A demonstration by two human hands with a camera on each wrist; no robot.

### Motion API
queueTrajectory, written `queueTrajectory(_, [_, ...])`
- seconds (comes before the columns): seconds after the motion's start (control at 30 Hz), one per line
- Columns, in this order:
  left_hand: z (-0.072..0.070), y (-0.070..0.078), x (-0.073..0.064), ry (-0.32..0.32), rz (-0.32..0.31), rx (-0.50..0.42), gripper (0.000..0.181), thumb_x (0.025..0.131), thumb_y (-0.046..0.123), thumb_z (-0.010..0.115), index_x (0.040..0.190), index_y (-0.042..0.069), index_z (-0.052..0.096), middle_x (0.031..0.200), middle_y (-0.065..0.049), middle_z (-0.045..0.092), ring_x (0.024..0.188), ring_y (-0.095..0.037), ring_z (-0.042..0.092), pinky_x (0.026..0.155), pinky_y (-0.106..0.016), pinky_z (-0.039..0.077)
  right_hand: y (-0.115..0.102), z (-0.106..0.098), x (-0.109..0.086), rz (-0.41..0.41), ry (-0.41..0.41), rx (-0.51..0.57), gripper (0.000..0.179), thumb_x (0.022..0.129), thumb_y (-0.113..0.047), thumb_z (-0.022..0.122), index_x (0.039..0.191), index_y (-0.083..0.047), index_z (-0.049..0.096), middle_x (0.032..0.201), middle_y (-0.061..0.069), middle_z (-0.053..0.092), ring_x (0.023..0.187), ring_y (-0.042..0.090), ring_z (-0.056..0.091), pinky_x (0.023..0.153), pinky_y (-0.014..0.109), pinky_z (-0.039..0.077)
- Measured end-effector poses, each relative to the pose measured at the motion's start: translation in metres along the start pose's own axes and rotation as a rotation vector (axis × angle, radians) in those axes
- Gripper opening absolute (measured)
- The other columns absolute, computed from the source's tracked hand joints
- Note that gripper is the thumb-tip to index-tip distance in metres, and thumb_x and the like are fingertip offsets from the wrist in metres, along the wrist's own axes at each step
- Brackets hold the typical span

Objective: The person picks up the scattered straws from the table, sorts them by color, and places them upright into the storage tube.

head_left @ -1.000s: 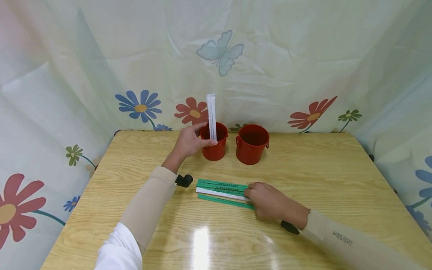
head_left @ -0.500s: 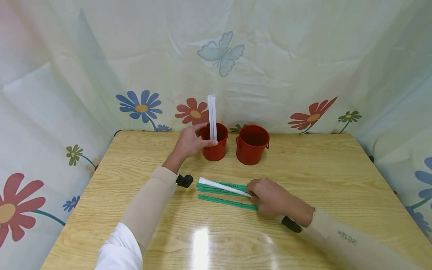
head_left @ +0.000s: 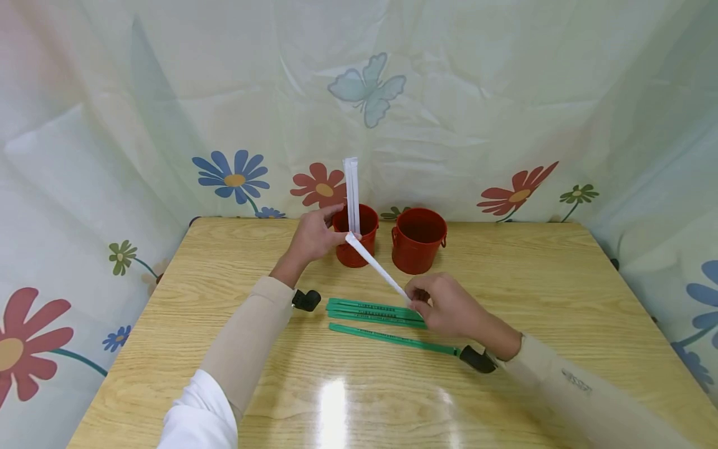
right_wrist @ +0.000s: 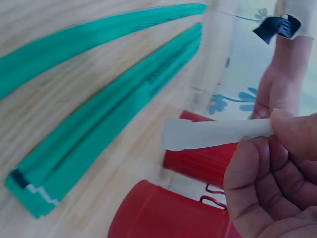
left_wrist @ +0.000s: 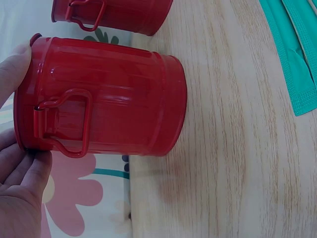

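Observation:
My left hand point(head_left: 315, 234) grips the left red bucket point(left_wrist: 109, 99) at its rim, thumb on one side and fingers on the other. Two white paper-wrapped straws point(head_left: 351, 193) stand upright in that bucket. My right hand point(head_left: 449, 308) pinches one end of another white paper-wrapped straw point(right_wrist: 213, 134) between thumb and fingers. This straw slants up over the table, its far end overlapping the left thumb in the head view. Several green paper-wrapped straws point(head_left: 370, 312) lie side by side below my right hand, and a single green straw point(head_left: 387, 337) lies nearer the front.
A second red bucket point(head_left: 417, 243) with side handles stands right of the first. Both are near the back edge of the wooden table point(head_left: 252, 386). A flower-printed curtain point(head_left: 460, 125) hangs behind and at both sides.
My right hand has lifted the white straw from among the green ones, and its far end has swung up to the left bucket. The left hand has stayed on the bucket.

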State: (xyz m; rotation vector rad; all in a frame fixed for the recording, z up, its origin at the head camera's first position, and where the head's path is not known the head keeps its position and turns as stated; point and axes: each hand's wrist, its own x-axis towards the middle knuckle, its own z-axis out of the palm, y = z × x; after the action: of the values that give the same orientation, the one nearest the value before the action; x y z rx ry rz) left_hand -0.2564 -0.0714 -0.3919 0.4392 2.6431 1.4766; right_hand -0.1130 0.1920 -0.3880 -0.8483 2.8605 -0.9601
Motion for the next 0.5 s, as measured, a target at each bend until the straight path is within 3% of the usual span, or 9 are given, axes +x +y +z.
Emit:
queueTrajectory(0.1, [0.0,0.0,-0.001,-0.002,-0.005,-0.012,0.078,0.08,0.03,0.083,0.147,0.012,0.046,0.145,-0.009,0.055,0.134,-0.03,0.054,0.102,-0.042,0.052,-0.002,-0.002,0.005,0.006,0.029,0.037,0.01,0.086,0.002,0.07,0.085,-0.007,0.067,0.078,-0.004,0.064,0.072,0.005,0.058,0.066,0.021,0.053])
queueTrajectory(0.27, [0.0,0.002,-0.001,-0.001,-0.039,-0.016,0.085,0.077,0.039,0.084,0.148,0.015,0.045,0.145,-0.007,0.056,0.133,-0.028,0.054,0.101,-0.041,0.054,-0.006,-0.004,0.016,-0.014,0.101,0.089,0.012,0.084,0.004,0.071,0.085,-0.006,0.067,0.078,0.0,0.065,0.072,0.008,0.06,0.067,0.024,0.056])
queueTrajectory(0.5, [0.0,0.001,-0.001,-0.007,-0.028,-0.021,0.086,0.076,0.04,0.084,0.148,0.014,0.045,0.143,-0.008,0.057,0.132,-0.029,0.055,0.1,-0.041,0.054,-0.009,-0.008,0.032,-0.038,0.194,0.171,0.012,0.083,0.005,0.072,0.083,-0.005,0.067,0.075,0.005,0.067,0.068,0.009,0.06,0.063,0.023,0.055])
